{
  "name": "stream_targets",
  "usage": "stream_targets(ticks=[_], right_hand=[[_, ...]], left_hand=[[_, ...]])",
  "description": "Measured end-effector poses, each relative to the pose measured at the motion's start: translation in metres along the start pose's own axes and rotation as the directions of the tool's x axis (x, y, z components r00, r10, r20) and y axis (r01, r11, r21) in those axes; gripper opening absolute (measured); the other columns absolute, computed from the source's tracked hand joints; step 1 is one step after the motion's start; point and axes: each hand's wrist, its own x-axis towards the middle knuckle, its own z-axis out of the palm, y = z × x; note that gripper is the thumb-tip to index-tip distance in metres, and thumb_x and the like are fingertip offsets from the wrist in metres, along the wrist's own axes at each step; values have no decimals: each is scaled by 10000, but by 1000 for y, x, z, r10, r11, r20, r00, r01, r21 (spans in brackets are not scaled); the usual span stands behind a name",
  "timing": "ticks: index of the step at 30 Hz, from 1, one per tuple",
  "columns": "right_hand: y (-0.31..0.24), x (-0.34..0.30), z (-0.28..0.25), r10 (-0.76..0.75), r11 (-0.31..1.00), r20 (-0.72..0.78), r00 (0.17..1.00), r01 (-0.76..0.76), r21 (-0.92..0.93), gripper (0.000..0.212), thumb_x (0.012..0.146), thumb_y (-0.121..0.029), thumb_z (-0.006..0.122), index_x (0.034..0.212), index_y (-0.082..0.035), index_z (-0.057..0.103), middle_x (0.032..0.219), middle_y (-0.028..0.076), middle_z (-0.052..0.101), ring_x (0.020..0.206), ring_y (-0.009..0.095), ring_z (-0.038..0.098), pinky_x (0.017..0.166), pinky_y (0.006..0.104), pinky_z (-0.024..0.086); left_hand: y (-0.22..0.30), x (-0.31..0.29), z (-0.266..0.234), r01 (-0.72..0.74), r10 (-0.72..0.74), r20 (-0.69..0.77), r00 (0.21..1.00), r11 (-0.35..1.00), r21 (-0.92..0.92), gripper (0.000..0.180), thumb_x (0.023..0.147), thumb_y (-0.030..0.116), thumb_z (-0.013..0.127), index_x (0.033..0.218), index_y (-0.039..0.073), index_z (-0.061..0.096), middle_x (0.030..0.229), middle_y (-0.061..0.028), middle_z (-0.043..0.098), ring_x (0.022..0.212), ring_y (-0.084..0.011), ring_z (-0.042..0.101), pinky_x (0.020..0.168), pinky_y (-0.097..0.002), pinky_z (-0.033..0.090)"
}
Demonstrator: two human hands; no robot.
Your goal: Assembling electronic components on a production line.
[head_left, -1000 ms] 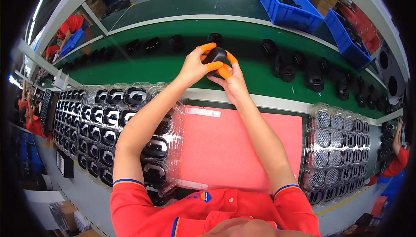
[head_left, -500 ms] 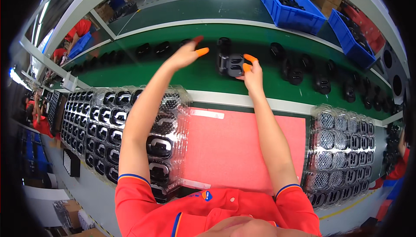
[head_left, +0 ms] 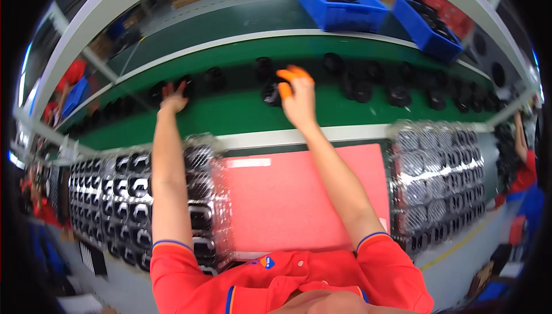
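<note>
On the green conveyor belt, my left hand reaches over dark cases at the left, its fingers spread. A black case lies right beside those fingertips. My right hand, with orange finger covers, is near the middle of the belt. Its thumb and forefinger are apart, just right of a small black case; motion blur hides whether they touch it. Another dark case stands just behind that one.
More black cases line the belt to the right. Clear plastic trays of black parts stand at left, others at right. Between them lies a pink mat. Blue bins stand beyond the belt; co-workers are at both sides.
My left hand has moved left to the cases there. My right hand has come away from its grip on the open-lidded case, which now sits on the belt. The view has shifted.
</note>
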Motion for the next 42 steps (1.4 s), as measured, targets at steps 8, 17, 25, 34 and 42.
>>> stream_targets(ticks=[8,17,25,34,42], right_hand=[[2,40,-108,-287,934,278,917,333,-133,235,751,-67,653,984,-93,645,1170,132,547,1157,352,441,956,414,379],[104,3,-418,472,211,411,780,353,-912,534,677,35,569,1174,-162,556,1231,161,519,1224,367,414,940,417,424],[140,-57,-488,353,657,238,905,-59,-752,375,656,35,660,1014,-73,630,1128,150,594,1084,323,536,897,386,436],[84,19,-359,512,849,-47,858,-496,184,310,847,-86,594,1142,-25,520,982,109,643,822,178,636,627,253,511],[19,52,-159,466,448,428,774,-624,640,314,948,-262,449,1195,-70,416,1182,205,542,1038,331,577,725,369,526]], left_hand=[[0,-21,-22,-246,238,-273,932,969,6,375,602,167,746,957,130,632,1316,-157,391,1231,-376,339,985,-441,375],[22,-36,-34,-310,229,-320,919,923,-228,629,581,154,784,1124,14,499,1253,-192,456,1158,-353,466,903,-410,449],[14,-24,-27,3,-1,91,996,1000,-23,971,695,459,691,1389,-27,219,1314,-283,412,1168,-356,488,970,-392,401],[37,-108,-81,247,-107,378,919,906,-344,789,827,662,376,1290,26,447,1172,-214,526,960,-339,563,756,-462,467],[44,-108,-63,-174,170,308,936,985,-14,1016,545,543,777,1328,54,353,1310,-220,444,1088,-358,541,845,-410,477]])
